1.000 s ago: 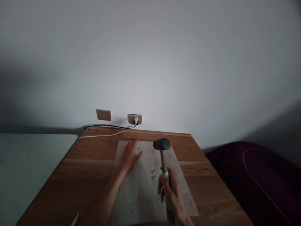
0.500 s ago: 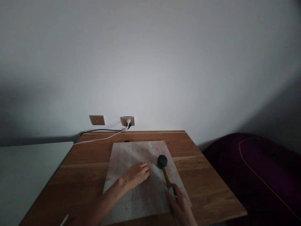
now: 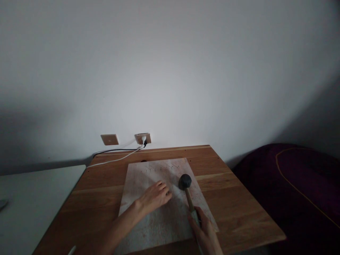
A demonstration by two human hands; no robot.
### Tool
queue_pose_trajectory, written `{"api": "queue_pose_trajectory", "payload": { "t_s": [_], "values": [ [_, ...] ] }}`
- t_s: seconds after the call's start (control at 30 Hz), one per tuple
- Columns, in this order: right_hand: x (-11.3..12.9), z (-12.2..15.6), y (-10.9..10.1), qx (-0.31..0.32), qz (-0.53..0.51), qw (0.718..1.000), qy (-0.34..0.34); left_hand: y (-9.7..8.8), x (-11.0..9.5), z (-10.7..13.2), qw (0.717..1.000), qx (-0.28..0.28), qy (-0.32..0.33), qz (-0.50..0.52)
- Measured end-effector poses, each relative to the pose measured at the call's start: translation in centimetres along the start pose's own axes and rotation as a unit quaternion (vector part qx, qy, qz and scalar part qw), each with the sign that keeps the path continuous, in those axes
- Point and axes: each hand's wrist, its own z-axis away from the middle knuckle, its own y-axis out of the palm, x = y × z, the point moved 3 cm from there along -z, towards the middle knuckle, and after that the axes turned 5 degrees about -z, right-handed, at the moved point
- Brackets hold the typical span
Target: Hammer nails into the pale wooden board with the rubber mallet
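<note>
My right hand (image 3: pixel 205 229) is wrapped round the handle of a rubber mallet (image 3: pixel 185 181), whose black head is over the right part of a whitish wooden board (image 3: pixel 159 230). My left hand (image 3: pixel 158 193) is over the middle of the board, fingers curled down and pressed together. Whatever its fingertips may hold is hidden. Along the board's far edge runs a row of several small dark bits (image 3: pixel 155 168), too small to name for certain.
The board lies on a brown wooden table (image 3: pixel 233 205) against a wall. Power cords (image 3: pixel 114 161) run from a wall socket (image 3: pixel 143 138) to the left. A white surface (image 3: pixel 39 198) adjoins on the left; a dark purple rounded thing (image 3: pixel 292 184) stands at right.
The camera view has tilted slightly. My left hand has shifted a little to the right with its fingers still curled. The mallet remains in my right hand, nearly unmoved.
</note>
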Motion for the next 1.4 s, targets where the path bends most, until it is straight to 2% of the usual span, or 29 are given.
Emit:
{"api": "queue_pose_trajectory", "payload": {
  "t_s": [0.1,0.17,0.2,0.27,0.3,0.33,0.37,0.43,0.5,0.6,0.8,1.0,1.17,1.4],
  "values": [
    [0.0,0.1,0.0,-0.005,-0.01,1.0,0.001,0.2,0.6,-0.1,0.999,-0.001,-0.022,0.029],
    [0.0,0.2,0.0,-0.007,-0.014,1.0,-0.001,0.6,2.9,0.5,0.99,-0.027,-0.114,0.074],
    [0.1,0.2,0.0,-0.009,-0.017,1.0,-0.005,0.8,4.6,1.2,0.973,-0.057,-0.198,0.101],
    [0.2,0.3,0.1,-0.013,-0.024,1.0,-0.014,1.7,8.3,3.2,0.9,-0.139,-0.38,0.164],
    [0.2,0.4,0.2,-0.012,-0.025,1.0,-0.013,2.3,9.8,4.2,0.859,-0.167,-0.444,0.195],
    [0.1,0.5,0.3,-0.011,-0.025,1.0,-0.005,3.0,11.0,5.1,0.826,-0.183,-0.487,0.218],
    [0.1,0.5,0.4,-0.009,-0.025,1.0,0.006,3.7,11.9,5.8,0.804,-0.19,-0.513,0.233],
    [0.0,0.7,0.6,-0.009,-0.032,0.999,0.019,4.8,12.7,6.5,0.795,-0.181,-0.517,0.259],
    [-0.1,0.8,0.7,-0.016,-0.041,0.999,0.011,5.3,12.8,6.6,0.805,-0.172,-0.503,0.266],
    [-0.4,0.6,0.6,-0.024,-0.035,0.999,-0.01,5.2,12.4,6.5,0.813,-0.169,-0.493,0.261],
    [-1.3,0.1,0.4,-0.037,-0.016,0.999,-0.005,5.0,12.1,6.5,0.819,-0.152,-0.48,0.274],
    [-1.2,0.4,0.5,-0.027,-0.017,0.999,-0.007,5.5,12.2,6.8,0.805,-0.168,-0.501,0.269],
    [-1.2,0.2,0.2,-0.017,0.002,1.0,0.0,5.5,12.1,7.0,0.813,-0.157,-0.488,0.277],
    [1.0,-0.7,-0.6,0.013,0.039,0.999,-0.012,5.3,11.6,6.6,0.834,-0.167,-0.464,0.246]
  ]
}}
